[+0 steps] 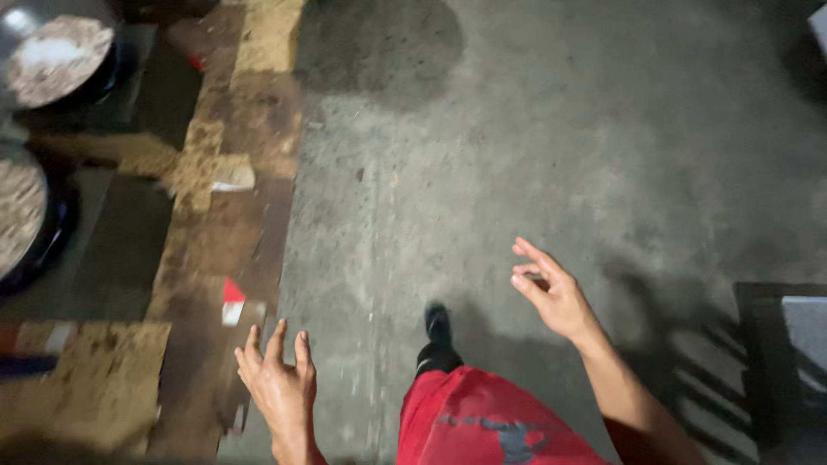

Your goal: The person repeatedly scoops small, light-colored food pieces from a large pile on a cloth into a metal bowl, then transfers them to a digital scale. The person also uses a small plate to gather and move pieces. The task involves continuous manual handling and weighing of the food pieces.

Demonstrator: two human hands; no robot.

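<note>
At the upper left of the head view stands a dark round container [60, 60] heaped with a pale, crumbly, whitish-brown material; below it, cut by the left edge, a second round container [26, 220] holds a speckled grey-brown granular material; what either material is cannot be told. Both sit beside a low brown ledge [215, 241] dusted with sandy powder, which runs down the left side of the grey concrete floor [517, 146]; a small red-and-white scrap [233, 301] lies on that ledge, near the left hand and apart from it.

The left hand [280, 387] is empty; its fingers are spread and loosely extended, pointing up the frame, the back of the hand toward the camera; it touches nothing and hangs in the air over the edge where ledge meets floor. The right hand [551, 297] is likewise empty; its fingers are apart and slightly curled, the thumb and forefinger not meeting, the palm turned toward the left; it touches nothing. The right forearm [629, 396] rises bare from the lower right, angled up and inward; the left wrist enters from the bottom edge, nearly vertical.

Between the hands shows a leg in red cloth [482, 422] with a dark shoe [438, 325] set on the floor; at the far right stands a dark slatted frame [758, 362], well apart from the right hand; shadows fall across the concrete.
</note>
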